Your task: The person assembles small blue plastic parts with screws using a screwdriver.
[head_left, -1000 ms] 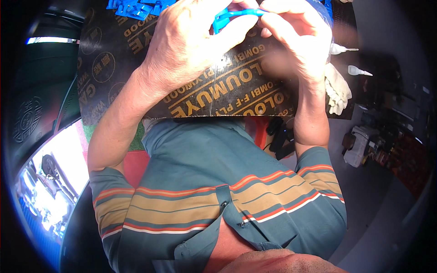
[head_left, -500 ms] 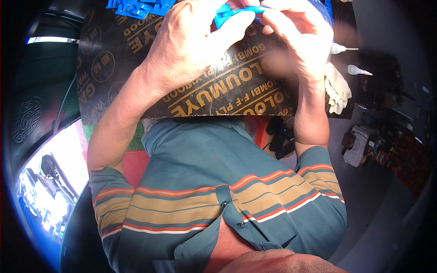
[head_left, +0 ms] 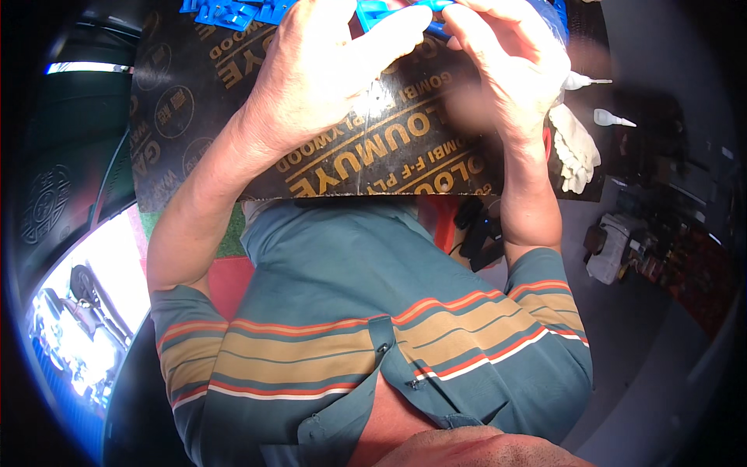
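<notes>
While 2 white nozzles (head_left: 601, 97) lie aside, both hands (head_left: 327, 70) pinch 1 blue plastic part (head_left: 377, 11).

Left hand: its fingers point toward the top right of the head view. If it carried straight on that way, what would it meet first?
Most likely the blue plastic piece that the left hand already pinches, then the right hand on its far end. Depth is hard to judge here.

In my hands the little plastic piece (head_left: 389, 11) is bright blue. At twelve o'clock, my board (head_left: 233, 101) is black with gold writing. At three o'clock, a white glove (head_left: 576, 148). My shirt (head_left: 342, 311) is teal with tan, orange stripes.
</notes>
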The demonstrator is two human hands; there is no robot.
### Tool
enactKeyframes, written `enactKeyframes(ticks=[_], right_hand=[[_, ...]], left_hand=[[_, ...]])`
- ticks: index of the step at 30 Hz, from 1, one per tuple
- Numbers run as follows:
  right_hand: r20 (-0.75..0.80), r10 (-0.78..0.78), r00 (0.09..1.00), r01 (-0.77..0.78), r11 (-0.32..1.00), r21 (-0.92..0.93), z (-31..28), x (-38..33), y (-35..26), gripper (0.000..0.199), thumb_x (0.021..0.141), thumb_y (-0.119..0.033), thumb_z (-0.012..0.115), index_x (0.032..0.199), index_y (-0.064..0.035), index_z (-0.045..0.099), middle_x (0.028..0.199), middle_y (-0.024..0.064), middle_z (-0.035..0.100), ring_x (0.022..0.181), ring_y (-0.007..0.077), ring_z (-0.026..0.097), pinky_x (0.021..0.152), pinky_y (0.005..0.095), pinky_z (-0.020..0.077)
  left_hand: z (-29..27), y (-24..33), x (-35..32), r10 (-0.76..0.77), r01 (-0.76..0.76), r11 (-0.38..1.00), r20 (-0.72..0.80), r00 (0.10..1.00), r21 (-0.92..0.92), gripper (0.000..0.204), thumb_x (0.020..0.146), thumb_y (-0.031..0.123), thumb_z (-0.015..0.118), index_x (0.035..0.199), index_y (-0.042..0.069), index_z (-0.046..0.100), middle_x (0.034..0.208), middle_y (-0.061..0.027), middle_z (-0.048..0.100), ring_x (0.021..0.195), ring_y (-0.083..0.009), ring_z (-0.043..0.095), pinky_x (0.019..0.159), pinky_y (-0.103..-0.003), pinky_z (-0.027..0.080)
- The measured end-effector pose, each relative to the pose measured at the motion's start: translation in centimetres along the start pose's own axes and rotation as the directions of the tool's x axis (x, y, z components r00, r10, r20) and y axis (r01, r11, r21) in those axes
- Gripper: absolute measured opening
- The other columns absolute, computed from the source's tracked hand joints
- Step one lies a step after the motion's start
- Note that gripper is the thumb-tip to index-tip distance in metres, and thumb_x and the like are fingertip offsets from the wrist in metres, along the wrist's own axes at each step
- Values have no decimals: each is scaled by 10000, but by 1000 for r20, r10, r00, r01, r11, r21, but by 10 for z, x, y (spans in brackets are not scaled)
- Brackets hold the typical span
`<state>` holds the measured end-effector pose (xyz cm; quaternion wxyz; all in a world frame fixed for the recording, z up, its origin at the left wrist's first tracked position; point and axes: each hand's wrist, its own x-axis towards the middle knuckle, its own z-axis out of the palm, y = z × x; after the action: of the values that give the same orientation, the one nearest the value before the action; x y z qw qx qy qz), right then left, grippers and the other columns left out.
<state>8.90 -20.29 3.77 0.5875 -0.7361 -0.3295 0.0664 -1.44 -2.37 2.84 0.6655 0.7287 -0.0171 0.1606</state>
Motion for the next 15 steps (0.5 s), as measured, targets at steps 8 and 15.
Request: enactKeyframes(ticks=[8,15], right_hand=[[-21,1,1000,0,998,63,0,-1,5,205,924,-16,759,1128,-19,747,999,33,758,777,56,635,690,202,495],[-21,-39,999,39,999,0,0,-2,3,225,913,-9,767,1137,-16,748,989,36,757,776,64,643,682,205,498]], left_hand=[[2,-2,2,26,-26,999,1,1000,-42,251,1002,112,626,1232,18,591,991,-50,661,882,-116,656,760,-286,548],[1,-2,1,34,-33,999,4,999,-21,255,1004,121,640,1235,23,595,994,-49,662,895,-122,663,768,-287,550]])
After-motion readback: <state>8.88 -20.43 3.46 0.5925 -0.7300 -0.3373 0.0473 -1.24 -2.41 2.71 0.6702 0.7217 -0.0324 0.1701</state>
